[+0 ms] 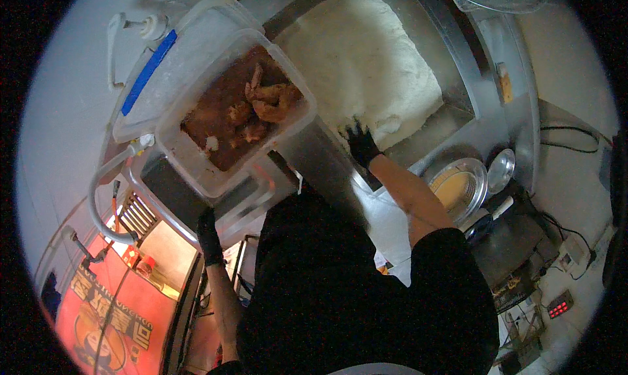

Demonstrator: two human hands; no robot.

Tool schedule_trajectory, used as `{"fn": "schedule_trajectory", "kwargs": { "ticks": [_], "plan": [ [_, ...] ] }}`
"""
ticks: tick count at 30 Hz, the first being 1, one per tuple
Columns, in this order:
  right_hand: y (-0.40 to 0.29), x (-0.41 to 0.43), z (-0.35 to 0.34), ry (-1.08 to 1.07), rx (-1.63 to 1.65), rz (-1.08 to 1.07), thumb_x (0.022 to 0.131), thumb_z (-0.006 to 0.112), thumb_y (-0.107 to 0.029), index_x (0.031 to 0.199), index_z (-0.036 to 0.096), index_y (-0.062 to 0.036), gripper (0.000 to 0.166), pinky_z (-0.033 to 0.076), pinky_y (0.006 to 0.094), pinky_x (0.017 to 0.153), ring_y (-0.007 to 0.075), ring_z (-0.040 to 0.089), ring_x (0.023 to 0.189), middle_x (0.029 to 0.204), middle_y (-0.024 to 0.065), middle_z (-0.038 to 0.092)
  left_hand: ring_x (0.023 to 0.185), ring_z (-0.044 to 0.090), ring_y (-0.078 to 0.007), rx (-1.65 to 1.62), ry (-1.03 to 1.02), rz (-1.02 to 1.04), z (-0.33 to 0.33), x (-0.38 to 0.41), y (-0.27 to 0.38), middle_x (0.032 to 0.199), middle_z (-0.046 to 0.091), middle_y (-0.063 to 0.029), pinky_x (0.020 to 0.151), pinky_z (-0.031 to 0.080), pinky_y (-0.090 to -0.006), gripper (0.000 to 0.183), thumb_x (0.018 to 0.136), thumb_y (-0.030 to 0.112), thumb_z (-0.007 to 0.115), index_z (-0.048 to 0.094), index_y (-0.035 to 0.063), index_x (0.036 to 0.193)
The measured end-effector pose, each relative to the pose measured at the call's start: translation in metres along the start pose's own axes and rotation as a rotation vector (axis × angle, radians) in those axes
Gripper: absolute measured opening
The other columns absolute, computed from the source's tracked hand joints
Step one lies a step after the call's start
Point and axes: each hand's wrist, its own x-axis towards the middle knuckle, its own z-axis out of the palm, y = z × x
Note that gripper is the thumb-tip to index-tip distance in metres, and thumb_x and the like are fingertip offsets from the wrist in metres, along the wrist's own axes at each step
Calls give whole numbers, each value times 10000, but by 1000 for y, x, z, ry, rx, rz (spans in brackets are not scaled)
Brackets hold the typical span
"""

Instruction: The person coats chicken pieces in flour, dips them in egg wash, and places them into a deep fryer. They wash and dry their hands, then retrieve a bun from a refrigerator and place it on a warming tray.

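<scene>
A clear plastic tub [289, 151] holds reddish-brown liquid with pieces of marinated poultry [270, 100], one of them a wing. My left hand [210, 235], in a black glove, is at the tub's near corner. Its fingertips are hard to make out, so I cannot tell whether it grips the rim. To the right, a metal bin [451, 85] contains a broad bed of white flour-like powder [358, 56]. My right hand [363, 142], gloved in black too, rests at the powder's near edge with its fingers spread and nothing visibly held.
Left of the tub are a lidded translucent container [196, 46], a curved pipe [95, 198] and a metal sink [169, 178]. A round metal bowl with a strainer [458, 188] and a smaller metal bowl [501, 170] stand right of my forearm. Cables [569, 129] run along the right.
</scene>
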Motion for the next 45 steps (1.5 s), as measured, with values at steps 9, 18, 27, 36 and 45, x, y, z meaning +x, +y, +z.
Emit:
{"fn": "schedule_trajectory", "kwargs": {
  "ticks": [9, 18, 27, 36, 45],
  "plan": [
    [33, -22, 49, -204, 234, -194, 763, 477, -137, 1033, 551, 1, 312, 463, 427, 738, 358, 574, 850, 1005, 198, 580, 1051, 510, -209, 47, -39, -18, -7, 3, -17, 1147, 550, -107, 920, 383, -323, 337, 876, 171, 440, 522, 12, 1162],
    [38, -8, 11, -68, -39, 117, 697, 601, -243, 1260, 375, 16, 660, 326, 490, 939, 390, 406, 1157, 1252, 248, 418, 1071, 493, -183, -148, -13, -166, -14, 5, -11, 1156, 550, -73, 908, 354, -324, 372, 854, 248, 472, 521, 65, 1175],
    [17, -11, 44, -422, 232, 150, 722, 549, -247, 1062, 560, -28, 404, 442, 421, 802, 303, 552, 974, 1076, 163, 563, 1065, 501, -188, -316, 17, -180, -6, 2, 3, 1155, 550, -73, 930, 347, -334, 367, 857, 242, 470, 515, 58, 1172],
    [20, -7, -17, -217, -47, 137, 788, 484, -384, 1316, 298, -62, 646, 156, 569, 992, 392, 241, 1245, 1350, 201, 275, 1090, 486, -189, -238, 10, -181, -7, 3, -3, 1176, 535, -81, 931, 351, -331, 363, 856, 226, 482, 505, 60, 1178],
    [-6, -31, 19, -231, -69, 120, 790, 500, -450, 1341, 270, -92, 697, 230, 586, 959, 407, 220, 1259, 1315, 229, 346, 1074, 489, -183, -269, 9, -137, -1, -1, 1, 1145, 548, -76, 919, 353, -328, 345, 859, 230, 470, 520, 69, 1160]
  ]
}}
